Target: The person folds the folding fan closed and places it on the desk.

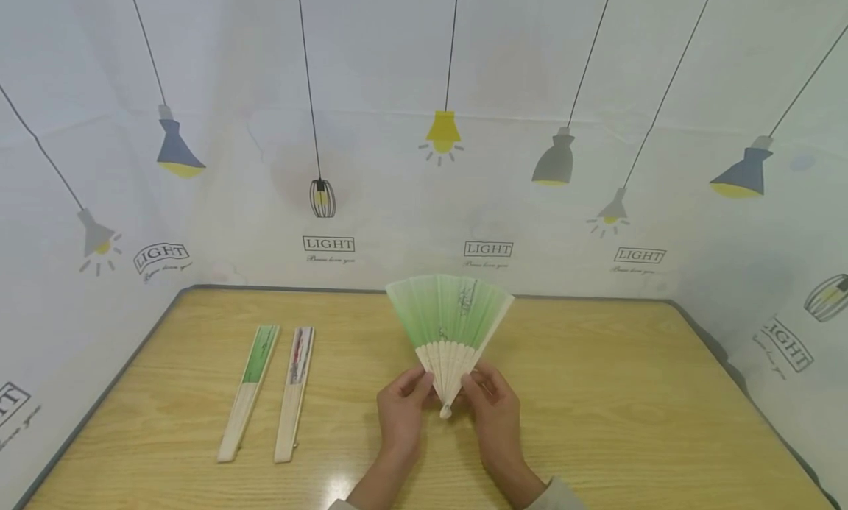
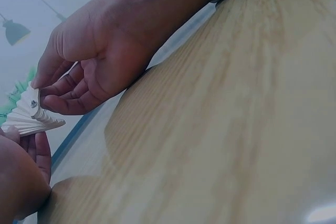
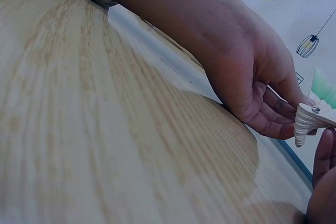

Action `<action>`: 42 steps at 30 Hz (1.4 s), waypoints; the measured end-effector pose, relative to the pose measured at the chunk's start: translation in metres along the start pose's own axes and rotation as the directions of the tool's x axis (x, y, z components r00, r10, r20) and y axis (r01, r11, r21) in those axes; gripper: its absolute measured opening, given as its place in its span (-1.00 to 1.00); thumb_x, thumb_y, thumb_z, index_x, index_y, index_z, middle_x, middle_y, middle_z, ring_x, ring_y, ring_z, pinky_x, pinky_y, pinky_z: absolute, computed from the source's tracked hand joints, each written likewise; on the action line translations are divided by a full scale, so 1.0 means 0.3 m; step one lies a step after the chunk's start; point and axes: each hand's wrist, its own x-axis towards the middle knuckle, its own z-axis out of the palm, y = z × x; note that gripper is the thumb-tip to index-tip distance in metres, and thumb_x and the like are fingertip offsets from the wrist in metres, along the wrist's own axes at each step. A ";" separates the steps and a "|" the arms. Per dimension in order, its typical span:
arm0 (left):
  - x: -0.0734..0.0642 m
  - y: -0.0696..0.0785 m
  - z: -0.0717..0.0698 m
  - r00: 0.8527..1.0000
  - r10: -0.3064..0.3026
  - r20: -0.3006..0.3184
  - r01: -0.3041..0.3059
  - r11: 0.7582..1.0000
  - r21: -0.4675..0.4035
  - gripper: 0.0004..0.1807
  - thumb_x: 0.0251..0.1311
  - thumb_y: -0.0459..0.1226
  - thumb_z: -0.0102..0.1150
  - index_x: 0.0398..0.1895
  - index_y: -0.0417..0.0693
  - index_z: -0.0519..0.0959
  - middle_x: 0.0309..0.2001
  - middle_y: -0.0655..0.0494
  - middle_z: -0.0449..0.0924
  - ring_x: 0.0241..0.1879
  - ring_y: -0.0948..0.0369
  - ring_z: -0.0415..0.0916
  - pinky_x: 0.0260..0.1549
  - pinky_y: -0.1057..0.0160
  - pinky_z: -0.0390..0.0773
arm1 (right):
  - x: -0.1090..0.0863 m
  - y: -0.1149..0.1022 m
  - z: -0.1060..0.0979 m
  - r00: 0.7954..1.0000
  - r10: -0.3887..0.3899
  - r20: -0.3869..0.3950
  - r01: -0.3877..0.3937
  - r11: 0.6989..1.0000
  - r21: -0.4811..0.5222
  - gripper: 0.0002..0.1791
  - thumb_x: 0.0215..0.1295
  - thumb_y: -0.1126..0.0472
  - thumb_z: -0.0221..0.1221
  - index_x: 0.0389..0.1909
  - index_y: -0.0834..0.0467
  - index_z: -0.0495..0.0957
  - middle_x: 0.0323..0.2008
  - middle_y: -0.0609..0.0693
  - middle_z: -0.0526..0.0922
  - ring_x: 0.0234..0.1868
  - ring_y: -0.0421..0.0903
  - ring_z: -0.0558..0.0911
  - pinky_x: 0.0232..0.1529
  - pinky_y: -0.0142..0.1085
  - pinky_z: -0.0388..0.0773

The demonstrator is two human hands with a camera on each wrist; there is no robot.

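Observation:
A partly spread folding fan (image 1: 450, 315) with a green leaf, dark printed marks and pale ribs is held up over the middle of the table. My left hand (image 1: 402, 407) pinches its left outer rib between thumb and fingers. On the opposite side my right hand (image 1: 495, 414) grips the right outer rib the same way. Between the hands, the ribs meet at the pivot end, where a small metal rivet (image 2: 33, 104) shows in the left wrist view. The fan's leaf is cut off at the edge of both wrist views.
Left of my hands lie two folded fans, side by side on the wooden table (image 1: 629, 407): a green one (image 1: 249, 392) and one with a red and grey print (image 1: 295, 392). A white wall covering (image 1: 391, 208) printed with lamps surrounds the back and sides.

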 end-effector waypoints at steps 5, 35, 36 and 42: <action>0.002 -0.001 0.000 1.000 0.003 0.003 -0.003 1.000 0.005 -0.75 0.22 -0.35 0.23 -0.06 -0.24 0.64 -0.19 -0.07 0.66 -0.30 0.20 0.59 -0.27 0.25 0.66 | 0.000 -0.001 0.001 1.000 0.004 0.002 -0.004 1.000 0.013 -0.66 0.27 0.26 0.25 0.05 0.24 0.54 -0.28 0.17 0.52 -0.15 -0.01 0.63 -0.19 -0.23 0.66; 0.001 -0.007 -0.003 1.000 -0.023 0.003 0.023 0.999 0.033 -0.76 0.21 -0.31 0.26 -0.08 -0.20 0.65 -0.19 -0.04 0.67 -0.25 0.17 0.60 -0.24 0.26 0.64 | -0.004 -0.011 0.001 0.999 0.014 0.032 -0.014 1.000 -0.018 -0.65 0.27 0.22 0.26 0.05 0.22 0.53 -0.26 0.20 0.52 -0.16 -0.01 0.61 -0.19 -0.26 0.65; 0.001 -0.006 -0.003 1.000 -0.025 0.005 0.025 0.999 0.033 -0.76 0.21 -0.31 0.26 -0.08 -0.20 0.65 -0.18 -0.04 0.67 -0.25 0.17 0.61 -0.24 0.26 0.64 | -0.004 -0.009 0.001 0.999 0.015 0.030 -0.014 1.000 -0.020 -0.65 0.27 0.22 0.26 0.05 0.22 0.53 -0.26 0.19 0.52 -0.16 -0.01 0.61 -0.20 -0.26 0.65; 0.002 0.000 0.001 1.000 -0.022 0.014 0.021 0.999 0.044 -0.74 0.22 -0.29 0.25 -0.05 -0.19 0.64 -0.16 -0.04 0.67 -0.20 0.16 0.61 -0.21 0.30 0.64 | 0.002 0.002 0.000 0.999 -0.001 0.045 0.001 1.000 -0.013 -0.65 0.26 0.19 0.27 0.05 0.17 0.54 -0.23 0.19 0.56 -0.16 0.00 0.62 -0.20 -0.25 0.66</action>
